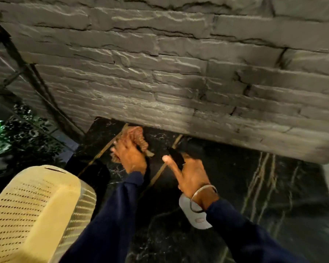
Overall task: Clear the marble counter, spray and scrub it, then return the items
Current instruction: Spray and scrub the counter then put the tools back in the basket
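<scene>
Stone wall stood behind the black marble counter, meeting its back edge. Cream chair sat at the counter's left edge, plant beyond it. L hand pressed a brown cloth onto the counter near the back-left corner, grip clenched on it. R hand w/ bangle was just beside, grip wrapped round a spray bottle: white body below the wrist, dark nozzle aimed at the back edge.
</scene>
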### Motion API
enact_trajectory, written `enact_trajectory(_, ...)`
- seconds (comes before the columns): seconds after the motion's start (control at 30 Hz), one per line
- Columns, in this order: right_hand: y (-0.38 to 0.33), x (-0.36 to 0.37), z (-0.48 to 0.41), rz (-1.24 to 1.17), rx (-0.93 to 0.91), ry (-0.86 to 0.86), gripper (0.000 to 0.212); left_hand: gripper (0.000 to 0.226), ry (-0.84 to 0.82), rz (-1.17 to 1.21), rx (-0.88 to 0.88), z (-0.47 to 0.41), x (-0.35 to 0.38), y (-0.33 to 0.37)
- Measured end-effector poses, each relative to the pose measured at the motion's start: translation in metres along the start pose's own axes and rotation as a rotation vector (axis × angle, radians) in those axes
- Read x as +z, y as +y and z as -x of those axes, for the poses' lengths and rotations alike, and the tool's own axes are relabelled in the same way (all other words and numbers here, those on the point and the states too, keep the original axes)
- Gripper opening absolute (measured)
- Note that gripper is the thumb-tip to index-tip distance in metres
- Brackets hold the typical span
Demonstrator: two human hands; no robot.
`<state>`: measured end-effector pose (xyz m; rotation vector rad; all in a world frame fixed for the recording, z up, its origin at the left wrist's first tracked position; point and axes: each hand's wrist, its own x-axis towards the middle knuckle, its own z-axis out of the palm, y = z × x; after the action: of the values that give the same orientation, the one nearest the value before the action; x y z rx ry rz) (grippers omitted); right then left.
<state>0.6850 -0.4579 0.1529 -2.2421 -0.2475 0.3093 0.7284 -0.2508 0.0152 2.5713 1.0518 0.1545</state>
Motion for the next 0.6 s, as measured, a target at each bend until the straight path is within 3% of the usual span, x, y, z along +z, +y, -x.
enact_trajectory(0.03, 0.009, -0.008, 0.01, -0.034, 0.033, 0.01, 0.065, 0.067, -0.013, 0.022, -0.077, 0.005, 0.001, 0.003)
enact_trajectory(0.1, 0.031, -0.028, 0.033, -0.057, 0.091, 0.077, 0.067, 0.065, -0.017, 0.064, 0.049, 0.041, 0.0, 0.036)
enact_trajectory(0.2, 0.057, -0.05, 0.061, 0.035, 0.07, 0.142, 0.077, 0.062, -0.165, 0.036, 0.496, 0.105, 0.006, 0.084)
enact_trajectory(0.27, 0.073, -0.061, 0.077, -0.005, 0.022, 0.15, 0.071, 0.055, -0.424, 0.095, 0.736, 0.145, 0.019, 0.106)
enact_trajectory(0.33, 0.085, -0.07, 0.091, -0.136, 0.006, 0.169, 0.061, 0.054, -0.5, 0.043, 0.914, 0.172, 0.028, 0.121)
enact_trajectory(0.43, 0.094, -0.078, 0.107, -0.232, -0.003, 0.227, 0.053, 0.051, -0.307, -0.043, 0.841, 0.183, 0.026, 0.122)
enact_trajectory(0.6, 0.095, -0.076, 0.104, -0.287, -0.025, 0.357, 0.053, 0.033, -0.038, -0.092, 0.42, 0.154, -0.006, 0.08)
